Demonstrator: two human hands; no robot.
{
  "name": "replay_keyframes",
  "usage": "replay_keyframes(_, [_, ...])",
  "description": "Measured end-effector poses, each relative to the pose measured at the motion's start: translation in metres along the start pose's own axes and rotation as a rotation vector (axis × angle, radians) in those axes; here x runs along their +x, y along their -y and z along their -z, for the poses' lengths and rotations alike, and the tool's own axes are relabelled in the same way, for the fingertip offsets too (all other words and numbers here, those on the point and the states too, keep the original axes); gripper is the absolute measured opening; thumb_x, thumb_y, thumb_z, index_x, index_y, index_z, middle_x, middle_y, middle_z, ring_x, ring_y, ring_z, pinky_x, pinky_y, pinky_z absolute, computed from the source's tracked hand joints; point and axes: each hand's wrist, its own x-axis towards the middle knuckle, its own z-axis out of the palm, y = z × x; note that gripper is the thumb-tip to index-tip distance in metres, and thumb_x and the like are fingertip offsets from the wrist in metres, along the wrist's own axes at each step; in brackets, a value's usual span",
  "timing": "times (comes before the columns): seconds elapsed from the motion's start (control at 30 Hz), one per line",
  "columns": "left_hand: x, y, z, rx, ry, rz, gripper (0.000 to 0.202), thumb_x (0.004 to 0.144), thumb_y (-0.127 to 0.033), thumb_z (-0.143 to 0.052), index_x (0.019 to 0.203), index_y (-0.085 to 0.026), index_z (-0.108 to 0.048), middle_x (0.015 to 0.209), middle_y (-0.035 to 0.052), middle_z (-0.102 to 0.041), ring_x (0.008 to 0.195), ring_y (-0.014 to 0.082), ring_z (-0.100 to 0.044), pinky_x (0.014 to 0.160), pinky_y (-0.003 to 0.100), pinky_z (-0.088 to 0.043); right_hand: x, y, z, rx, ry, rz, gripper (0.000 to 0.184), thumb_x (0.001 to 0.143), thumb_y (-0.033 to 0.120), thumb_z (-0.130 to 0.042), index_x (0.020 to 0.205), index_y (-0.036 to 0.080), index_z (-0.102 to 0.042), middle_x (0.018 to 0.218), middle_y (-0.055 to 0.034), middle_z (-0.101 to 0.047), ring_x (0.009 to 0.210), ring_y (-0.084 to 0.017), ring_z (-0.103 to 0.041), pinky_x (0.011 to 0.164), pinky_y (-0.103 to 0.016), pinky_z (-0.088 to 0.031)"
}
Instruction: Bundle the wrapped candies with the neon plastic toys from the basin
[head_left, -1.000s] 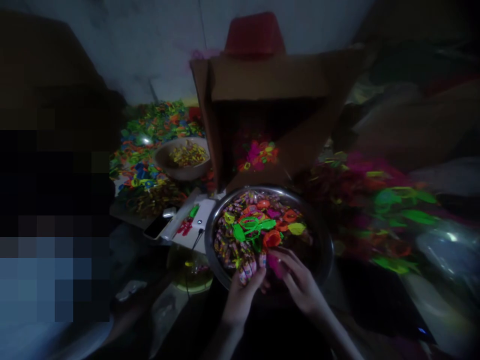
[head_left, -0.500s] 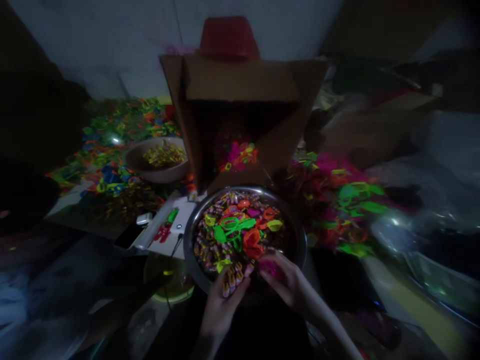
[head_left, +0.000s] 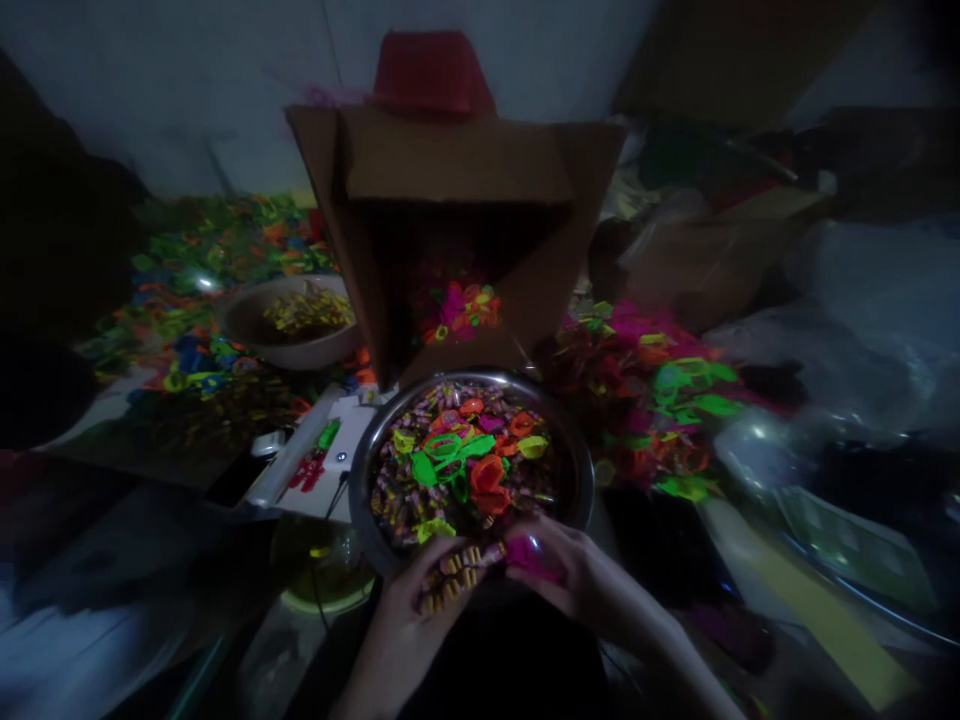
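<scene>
My left hand (head_left: 401,620) is closed around several small yellow-and-pink banded pieces (head_left: 452,578) over the near rim of a steel bowl (head_left: 358,490). Pinched in my right hand (head_left: 581,568) is a shiny magenta plastic piece (head_left: 536,558), its exact kind unclear in the dim light. The two hands are close together, and one banded piece lies between them against the magenta piece. More small banded pieces fill the bowl. On top of them lie looped plastic pieces, among them a green one (head_left: 452,458) and an orange one (head_left: 489,482).
An open cardboard box (head_left: 461,165) with bright pieces inside stands behind the bowl, a red tub (head_left: 433,75) on top. At left, a pale bowl (head_left: 292,350) holds yellow pieces beside a colourful heap (head_left: 232,240). Another heap (head_left: 675,390) lies right.
The view has shifted, so the scene sits further left. My hands have drawn closer together, bringing the magenta piece up to the end of a banded piece.
</scene>
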Motion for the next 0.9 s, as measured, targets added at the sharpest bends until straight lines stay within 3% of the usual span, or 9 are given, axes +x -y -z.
replay_keyframes(0.3, [0.007,-0.009,0.011,-0.066,0.187,0.077,0.024,0.076,-0.028,-0.066,0.100,-0.026,-0.069,0.102,-0.0006,-0.072,0.097,0.0194,-0.066,0.085,0.021,-0.051,-0.005,0.003,0.003,0.045,0.034,-0.016,0.029,0.087,0.032,-0.059,0.114,0.023,-0.056,0.107,-0.0035,-0.066,0.096,-0.016,-0.064,0.085,-0.027,-0.050])
replay_keyframes(0.57, [0.013,-0.025,0.015,-0.066,0.238,0.097,0.020,0.076,-0.027,-0.066,0.095,-0.024,-0.070,0.092,-0.0005,-0.073,0.091,0.0191,-0.067,0.082,0.020,-0.051,-0.007,0.005,0.006,0.046,0.059,0.029,0.028,0.087,0.029,-0.059,0.114,0.023,-0.056,0.106,-0.0023,-0.065,0.096,-0.014,-0.063,0.084,-0.024,-0.050])
replay_keyframes(0.73, [0.014,-0.032,0.016,-0.067,0.261,0.106,0.020,0.075,-0.030,-0.067,0.093,-0.022,-0.071,0.094,0.0012,-0.074,0.092,0.0200,-0.067,0.083,0.022,-0.051,-0.008,0.006,0.004,-0.014,0.054,0.104,0.027,0.087,0.027,-0.059,0.113,0.022,-0.055,0.106,-0.0030,-0.066,0.097,-0.015,-0.062,0.084,-0.024,-0.049])
replay_keyframes(0.9, [0.014,-0.032,0.027,-0.007,0.357,0.040,0.018,0.076,-0.028,-0.067,0.094,-0.025,-0.072,0.095,-0.0010,-0.074,0.092,0.0181,-0.067,0.080,0.019,-0.050,-0.008,0.015,-0.002,-0.201,0.022,0.250,0.024,0.092,0.022,-0.051,0.115,0.019,-0.055,0.101,-0.0061,-0.067,0.094,-0.017,-0.062,0.081,-0.029,-0.051])
